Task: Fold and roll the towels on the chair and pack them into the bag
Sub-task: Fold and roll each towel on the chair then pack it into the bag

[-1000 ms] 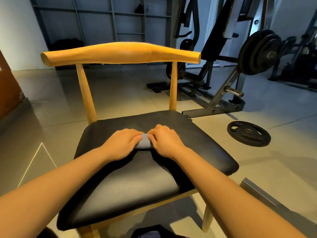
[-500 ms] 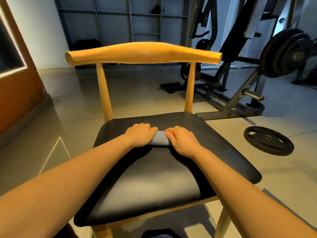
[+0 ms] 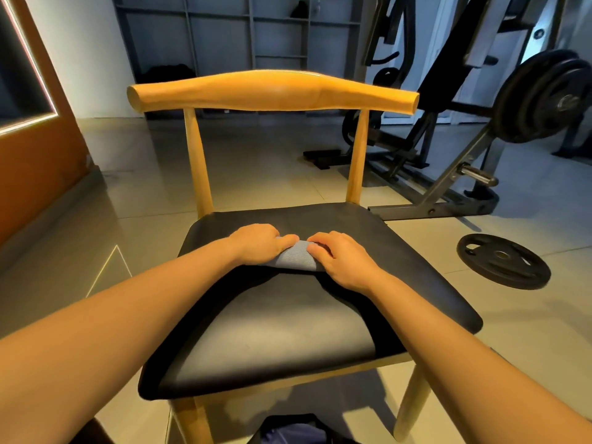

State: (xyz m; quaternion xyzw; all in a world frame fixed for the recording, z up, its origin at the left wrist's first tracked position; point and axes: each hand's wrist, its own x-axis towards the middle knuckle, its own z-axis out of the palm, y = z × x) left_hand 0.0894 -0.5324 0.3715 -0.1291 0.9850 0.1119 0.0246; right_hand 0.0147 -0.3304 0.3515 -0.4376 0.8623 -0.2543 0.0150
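Observation:
A small grey-blue towel (image 3: 294, 259), rolled tight, lies on the black seat of a wooden chair (image 3: 282, 334), toward the seat's back. My left hand (image 3: 259, 243) grips the roll's left end with curled fingers. My right hand (image 3: 341, 259) grips its right end the same way, so only the middle of the roll shows between them. A dark bag (image 3: 294, 431) with blue cloth inside sits on the floor under the chair's front edge, mostly cut off by the frame.
A loose weight plate (image 3: 503, 265) lies on the tiled floor right of the chair. A weight machine (image 3: 474, 149) with stacked plates stands behind it. An orange wall panel (image 3: 35, 155) runs along the left. Grey shelving lines the back wall.
My view has shifted, so the chair sits further right in frame. Both hands stay on the rolled towel and it now shows a little more between them.

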